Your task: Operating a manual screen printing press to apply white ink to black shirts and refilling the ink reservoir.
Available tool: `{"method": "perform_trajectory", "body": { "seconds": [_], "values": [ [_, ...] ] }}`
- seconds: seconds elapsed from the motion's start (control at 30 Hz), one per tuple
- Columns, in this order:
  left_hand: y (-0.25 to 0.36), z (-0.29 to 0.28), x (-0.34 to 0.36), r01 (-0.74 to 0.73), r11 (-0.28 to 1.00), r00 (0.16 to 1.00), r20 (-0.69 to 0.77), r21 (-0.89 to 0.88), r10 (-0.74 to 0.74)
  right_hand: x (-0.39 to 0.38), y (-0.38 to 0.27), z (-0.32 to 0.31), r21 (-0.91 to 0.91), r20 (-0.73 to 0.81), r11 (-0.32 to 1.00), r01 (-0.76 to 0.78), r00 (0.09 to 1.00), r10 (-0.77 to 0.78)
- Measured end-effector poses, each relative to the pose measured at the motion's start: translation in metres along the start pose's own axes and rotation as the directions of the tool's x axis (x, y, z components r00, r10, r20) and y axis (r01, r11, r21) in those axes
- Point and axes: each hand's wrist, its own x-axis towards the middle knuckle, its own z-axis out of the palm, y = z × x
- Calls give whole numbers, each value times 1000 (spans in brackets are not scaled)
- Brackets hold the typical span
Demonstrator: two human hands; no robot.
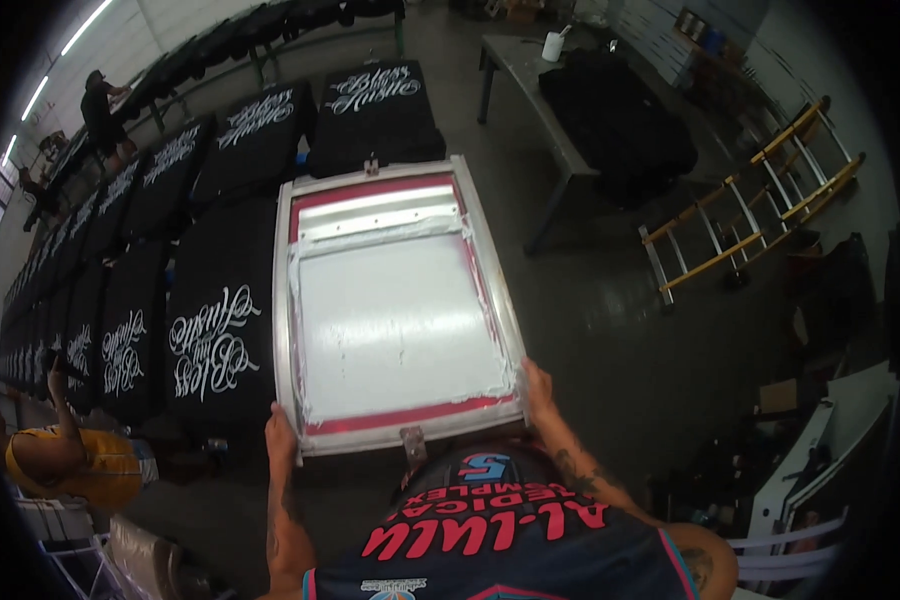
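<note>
A silver screen-printing frame (pixel 506 330) with a red inner border lies level in front of me, its mesh (pixel 390 320) smeared with white ink. A metal squeegee bar (pixel 375 214) with a white-coated edge lies across its far end. My left hand (pixel 280 430) grips the frame's near left side, and my right hand (pixel 536 392) grips the right side near the front corner. A small metal fitting (pixel 412 442) sits at the middle of the front edge. What lies under the frame is mostly hidden.
Rows of platens with black shirts (pixel 210 330) bearing white script run along the left. A person in yellow (pixel 55 460) stands lower left, another in dark clothes (pixel 105 120) farther back. At right are a table (pixel 510 60) with dark garments, a yellow ladder (pixel 715 240) and white chairs (pixel 790 540).
</note>
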Motion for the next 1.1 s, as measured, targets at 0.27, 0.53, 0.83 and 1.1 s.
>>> {"method": "perform_trajectory", "body": {
  "seconds": [0.27, 0.53, 0.83, 1.1],
  "values": [
    [79, 68, -57, 10, 973, 987, -153, -229, -46, 88, -61, -57, 9, 119, 979, 204, 972, -204],
    [202, 197, -32, 9, 940, 927, -349, -341, -136, 252, -265, -78, -125, 361, 921, 370, 881, -306],
    [251, 262, 58, 49, 892, 855, -443, -450, -271, 403, -381, 6, -126, 514, 909, 396, 810, -282],
    [374, 288, 218, 33, 785, 800, -455, -619, -392, 561, -512, 138, -193, 623, 888, 417, 751, -217]
  ]
}}
